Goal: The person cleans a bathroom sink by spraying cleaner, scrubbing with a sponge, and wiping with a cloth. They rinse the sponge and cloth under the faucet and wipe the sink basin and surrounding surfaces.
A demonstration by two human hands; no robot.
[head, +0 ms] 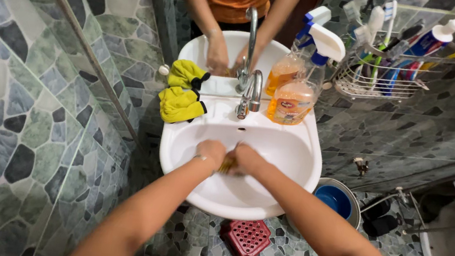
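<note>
Over the middle of the white sink (294, 153), the left hand (211, 152) and right hand (247, 159) squeeze a small yellow scrubber (227, 165) together, keeping drips inside.

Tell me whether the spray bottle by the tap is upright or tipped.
Upright: the spray bottle stands on the sink rim, trigger head uppermost.

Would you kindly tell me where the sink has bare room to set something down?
The basin is bare right of both hands and along its front rim. The back ledge is crowded: yellow gloves left of the tap, an orange spray bottle right of it.
</note>
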